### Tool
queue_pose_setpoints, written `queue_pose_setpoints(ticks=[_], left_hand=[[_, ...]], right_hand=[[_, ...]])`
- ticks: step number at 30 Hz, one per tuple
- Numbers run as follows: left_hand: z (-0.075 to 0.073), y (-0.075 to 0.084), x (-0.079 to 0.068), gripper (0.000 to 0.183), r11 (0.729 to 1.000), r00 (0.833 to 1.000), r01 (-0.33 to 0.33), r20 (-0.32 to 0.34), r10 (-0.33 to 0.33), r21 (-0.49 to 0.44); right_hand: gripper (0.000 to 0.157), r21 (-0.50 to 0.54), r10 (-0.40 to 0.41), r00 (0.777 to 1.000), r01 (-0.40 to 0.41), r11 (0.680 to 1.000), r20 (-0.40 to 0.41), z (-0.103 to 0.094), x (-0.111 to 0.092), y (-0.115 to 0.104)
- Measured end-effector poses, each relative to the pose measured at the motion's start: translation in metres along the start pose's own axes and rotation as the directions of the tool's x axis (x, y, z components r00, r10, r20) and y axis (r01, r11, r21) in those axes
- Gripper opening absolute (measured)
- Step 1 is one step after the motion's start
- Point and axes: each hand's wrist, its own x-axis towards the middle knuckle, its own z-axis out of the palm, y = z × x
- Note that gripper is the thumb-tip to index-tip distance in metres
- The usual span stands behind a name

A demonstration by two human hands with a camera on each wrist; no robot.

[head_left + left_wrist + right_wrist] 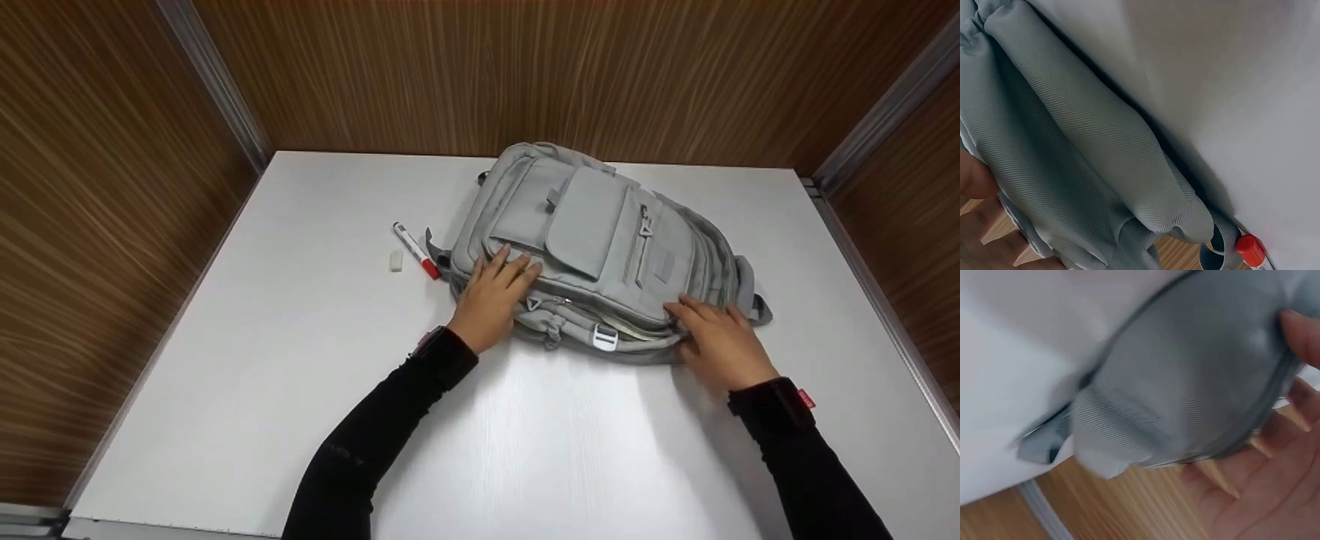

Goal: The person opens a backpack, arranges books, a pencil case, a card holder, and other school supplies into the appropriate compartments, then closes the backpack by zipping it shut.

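Your left hand (pixel 487 304) rests, fingers spread, on the near-left edge of the grey backpack (pixel 517 199), right of the red-capped marker (pixel 412 247) on the tabletop (pixel 262 337), while your right hand (pixel 721 341) holds its near-right edge between thumb and fingers. Keep your left palm steady so the soft body doesn't slide; its front flap (pixel 589 221) lies down and you can't see any contents.

grey backpack (pixel 611 251) | front up | lying aslant | on white tabletop (pixel 300 352)
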Motion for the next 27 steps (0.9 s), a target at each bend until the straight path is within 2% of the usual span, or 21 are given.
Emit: queue_pose_setpoints(ticks=[3,5,7,10,12,14,17,20,24,27], left_hand=[[0.0,-0.001,0.0,0.066,1.0,1.0,0.006,0.007,-0.006,0.0],[0.001,-0.001,0.001,0.067,1.0,1.0,0.01,0.013,-0.01,0.004],[0.001,0.0,0.001,0.068,1.0,1.0,0.01,0.018,-0.011,0.006],[-0.001,0.001,0.0,0.069,1.0,1.0,0.013,0.019,-0.013,0.006],[-0.002,0.001,-0.001,0.069,1.0,1.0,0.015,0.017,-0.015,0.003],[-0.003,0.001,-0.001,0.068,1.0,1.0,0.016,0.013,-0.016,-0.003],[-0.003,0.001,-0.002,0.068,1.0,1.0,0.02,0.012,-0.02,-0.004],[-0.003,0.002,-0.002,0.069,1.0,1.0,0.027,0.016,-0.027,-0.001],[-0.002,0.002,-0.003,0.069,0.999,0.999,0.035,0.015,-0.035,0.007],[-0.001,0.002,-0.003,0.068,0.999,0.999,0.037,0.012,-0.037,0.007]], right_hand=[[0.053,0.002,0.0,1.0,0.0,1.0,-0.021,-0.005,0.006,-0.017],[0.041,0.001,-0.034,0.993,0.034,0.999,-0.114,-0.006,0.012,-0.033],[0.026,0.009,-0.089,0.97,0.093,0.996,-0.226,-0.005,0.018,-0.049],[0.008,0.01,-0.184,0.915,0.2,0.98,-0.36,0.001,0.029,-0.074],[0.003,0.01,-0.232,0.892,0.256,0.967,-0.389,0.006,0.036,-0.09],[0.003,0.015,-0.259,0.885,0.287,0.958,-0.388,0.011,0.044,-0.104],[0.004,0.037,-0.259,0.897,0.291,0.956,-0.358,0.02,0.056,-0.12],[0.006,0.074,-0.225,0.921,0.261,0.963,-0.317,0.026,0.069,-0.132],[0.012,0.09,-0.151,0.954,0.18,0.979,-0.26,0.032,0.081,-0.143],[0.018,0.037,-0.101,0.97,0.112,0.993,-0.22,0.037,0.089,-0.149]])
